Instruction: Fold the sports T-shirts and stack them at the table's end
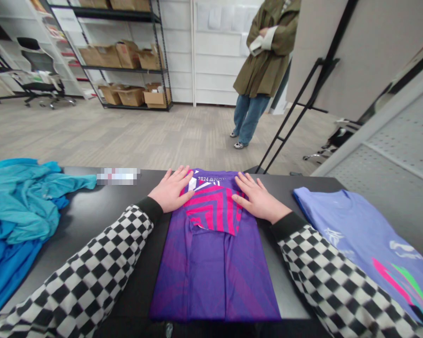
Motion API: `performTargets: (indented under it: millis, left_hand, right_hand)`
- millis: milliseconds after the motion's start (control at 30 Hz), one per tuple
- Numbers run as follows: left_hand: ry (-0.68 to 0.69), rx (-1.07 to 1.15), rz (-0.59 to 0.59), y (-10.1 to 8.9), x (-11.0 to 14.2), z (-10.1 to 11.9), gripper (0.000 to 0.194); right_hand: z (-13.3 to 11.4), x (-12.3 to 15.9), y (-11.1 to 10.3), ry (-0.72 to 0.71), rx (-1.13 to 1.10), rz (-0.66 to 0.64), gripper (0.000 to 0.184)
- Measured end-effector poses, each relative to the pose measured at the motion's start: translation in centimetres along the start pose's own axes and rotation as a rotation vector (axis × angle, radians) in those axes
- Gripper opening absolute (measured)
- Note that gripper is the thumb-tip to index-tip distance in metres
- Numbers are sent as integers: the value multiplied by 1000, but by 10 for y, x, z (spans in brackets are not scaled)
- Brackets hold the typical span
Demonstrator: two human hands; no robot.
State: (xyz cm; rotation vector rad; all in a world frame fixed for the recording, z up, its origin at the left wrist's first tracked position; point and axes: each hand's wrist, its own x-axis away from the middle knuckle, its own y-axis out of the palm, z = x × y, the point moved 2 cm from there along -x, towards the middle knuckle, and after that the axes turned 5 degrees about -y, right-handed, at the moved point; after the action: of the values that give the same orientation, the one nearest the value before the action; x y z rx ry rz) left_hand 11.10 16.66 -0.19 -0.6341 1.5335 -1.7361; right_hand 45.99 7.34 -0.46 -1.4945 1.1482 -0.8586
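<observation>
A purple shirt [207,267] with pink stripes lies folded lengthwise into a narrow panel on the black table, its lower end at the near edge. A striped pink part, which looks like a sleeve, rests on its upper half. My left hand [172,188] lies flat on the shirt's far left edge, fingers stretched out. Opposite it, my right hand [259,197] presses flat on the far right edge with fingers spread. White "2024" lettering shows between the hands. Neither hand grips the cloth.
Crumpled blue and teal clothes [21,206] pile up at the table's left. On the right lies a folded lavender shirt [359,225]. A blurred small item [117,176] sits at the far edge. Beyond the table stand a person [268,61], a board stand [296,112] and box-filled shelves [127,68].
</observation>
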Motion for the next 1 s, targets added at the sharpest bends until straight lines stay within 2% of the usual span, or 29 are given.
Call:
performTargets:
  millis: [67,167,233,367,567,667,733,867,1000]
  left_hand:
    - [13,4,-35,2,-1,2,81]
    - [-14,1,-143,6,0,3,82]
    - [-30,-1,-163,7,0,3,83]
    - [-53,-17,-181,6,-6,3,84]
    - [-64,-55,-180,4,-30,-5,80]
    - [-54,-48,-177,6,-36,-10,81]
    - [-46,-36,-135,6,-35,-12,82]
    - [-18,12,3,-3,-20,-7,78]
    - [56,77,68,-12,27,19,71]
  right_hand:
    - [0,-1,1,6,6,18,91]
    - [2,-1,6,12,21,-51,92]
    - [4,-1,9,15,35,-70,94]
    - [8,-10,10,-9,64,-56,96]
    - [21,-38,11,-37,80,-65,94]
    - [23,-41,12,-34,68,-50,94]
    - [20,-38,8,-28,61,-26,93]
    - [3,-25,-10,-53,50,79,86]
    - [-29,14,-23,-95,23,120,78]
